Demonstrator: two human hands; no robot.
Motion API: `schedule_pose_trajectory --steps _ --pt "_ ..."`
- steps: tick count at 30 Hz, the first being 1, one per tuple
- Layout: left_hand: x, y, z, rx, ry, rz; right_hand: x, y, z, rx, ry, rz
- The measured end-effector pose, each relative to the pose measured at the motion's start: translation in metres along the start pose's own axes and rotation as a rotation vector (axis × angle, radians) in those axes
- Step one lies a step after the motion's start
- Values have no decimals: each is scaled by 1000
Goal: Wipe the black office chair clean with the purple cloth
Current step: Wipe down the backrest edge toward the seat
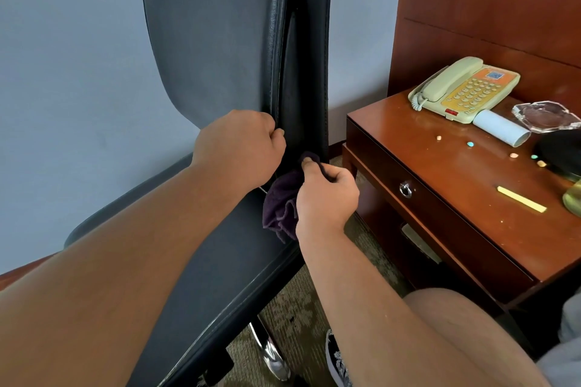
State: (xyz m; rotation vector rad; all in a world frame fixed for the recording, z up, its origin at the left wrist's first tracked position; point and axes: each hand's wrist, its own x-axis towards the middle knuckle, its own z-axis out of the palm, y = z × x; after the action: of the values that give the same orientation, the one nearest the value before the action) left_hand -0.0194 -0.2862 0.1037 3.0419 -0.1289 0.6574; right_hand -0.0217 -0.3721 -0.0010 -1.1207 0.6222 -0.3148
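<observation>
Both forearms are stretched toward the black office chair (220, 41). Its backrest edge is gripped by the curled fingers of the left hand (239, 148). Just below those fingers, the purple cloth (281, 204) is pinched by the right hand (327, 195) against the chair.

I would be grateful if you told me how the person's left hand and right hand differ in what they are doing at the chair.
The left hand holds no cloth and grips the seam edge of the black chair backrest; the right hand pinches the purple cloth. The left hand sits higher, the right lower and nearer the wooden table. The left is a closed fist; the right presses its thumb into the cloth. Both work at the joint between backrest and seat.
</observation>
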Motion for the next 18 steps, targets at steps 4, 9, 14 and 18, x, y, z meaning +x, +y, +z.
schedule_pose_trajectory --steps 4,9,14,18 --pt "1 1 0 7 -12 -15 0 0 -1 29 -13 60" --pt "-1 2 2 -9 5 -19 -2 -13 7 70 -58 -82" --pt "0 2 3 -5 9 -28 3 2 0 52 10 88" --pt "0 1 4 -6 5 -30 0 11 -5 38 42 183"
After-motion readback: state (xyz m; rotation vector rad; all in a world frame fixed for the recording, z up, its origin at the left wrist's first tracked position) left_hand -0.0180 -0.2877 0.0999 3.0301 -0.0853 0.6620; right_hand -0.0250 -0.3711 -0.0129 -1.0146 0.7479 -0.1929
